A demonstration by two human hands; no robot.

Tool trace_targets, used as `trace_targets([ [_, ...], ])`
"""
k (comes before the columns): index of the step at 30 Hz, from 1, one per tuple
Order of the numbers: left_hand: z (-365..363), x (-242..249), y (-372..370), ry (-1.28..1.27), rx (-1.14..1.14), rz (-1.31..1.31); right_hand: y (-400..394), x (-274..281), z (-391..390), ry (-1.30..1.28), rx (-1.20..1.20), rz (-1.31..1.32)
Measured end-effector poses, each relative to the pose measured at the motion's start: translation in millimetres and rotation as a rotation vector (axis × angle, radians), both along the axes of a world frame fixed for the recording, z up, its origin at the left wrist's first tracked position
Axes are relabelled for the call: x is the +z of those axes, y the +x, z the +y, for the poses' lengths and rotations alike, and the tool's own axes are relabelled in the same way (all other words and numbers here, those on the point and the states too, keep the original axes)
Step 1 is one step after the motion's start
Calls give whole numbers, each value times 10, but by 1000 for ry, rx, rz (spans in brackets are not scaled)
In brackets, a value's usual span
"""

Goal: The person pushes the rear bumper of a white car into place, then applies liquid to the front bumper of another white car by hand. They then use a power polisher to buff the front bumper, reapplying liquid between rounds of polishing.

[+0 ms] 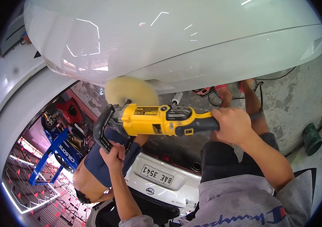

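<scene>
- The right hand [233, 124] is closed around the rear grip of a yellow-and-black DeWalt rotary polisher [151, 120], at the end away from the pad
- The left hand [114, 156] is curled in a fist around the black loop handle [102, 125] at the polisher's front end
- The polisher lies roughly level across the middle of the view, just beside the lower edge of a glossy white car body panel [206, 70]
- Its pale yellow buffing pad [130, 91] is blurred and overlaps that edge; whether it sits flat on the paint I cannot tell
- On the worn concrete floor [285, 89] beyond the tool are a white bottle [178, 97] and a black cord [261, 94], with a dark green bucket [312, 140] farther right
- Below the polisher in view is the rear of a white Nissan car [185, 185] with its license plate [157, 174]
- Another person [87, 179], bare-backed in blue trousers, is bent over near the left arm
</scene>
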State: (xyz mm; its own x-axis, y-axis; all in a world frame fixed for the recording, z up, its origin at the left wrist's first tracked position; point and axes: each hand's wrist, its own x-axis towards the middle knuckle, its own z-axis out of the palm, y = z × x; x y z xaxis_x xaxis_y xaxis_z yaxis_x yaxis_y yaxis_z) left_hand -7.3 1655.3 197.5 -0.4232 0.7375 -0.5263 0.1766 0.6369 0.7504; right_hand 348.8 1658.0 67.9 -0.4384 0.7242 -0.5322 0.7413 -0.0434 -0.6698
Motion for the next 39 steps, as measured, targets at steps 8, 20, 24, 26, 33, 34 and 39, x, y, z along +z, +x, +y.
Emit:
trace_targets([
  [8,-166,-154,-325,-34,19,-31,-274,-28,141,-11,101,-25],
  [20,-198,-223,-541,18,22,-66,-405,-27,21,107,40,0],
  [24,-100,-158,-421,-41,25,-38,-323,46,146,52,77,12],
  [26,-62,-131,-456,4,25,-8,-359,117,153,45,59,22],
  [33,180,63,-521,-27,8,-13,-448,247,239,27,20,61],
  [34,184,78,-446,-46,29,-9,-361,263,218,4,23,29],
  [39,153,64,-250,-108,69,-21,-118,415,406,-32,118,-35],
])
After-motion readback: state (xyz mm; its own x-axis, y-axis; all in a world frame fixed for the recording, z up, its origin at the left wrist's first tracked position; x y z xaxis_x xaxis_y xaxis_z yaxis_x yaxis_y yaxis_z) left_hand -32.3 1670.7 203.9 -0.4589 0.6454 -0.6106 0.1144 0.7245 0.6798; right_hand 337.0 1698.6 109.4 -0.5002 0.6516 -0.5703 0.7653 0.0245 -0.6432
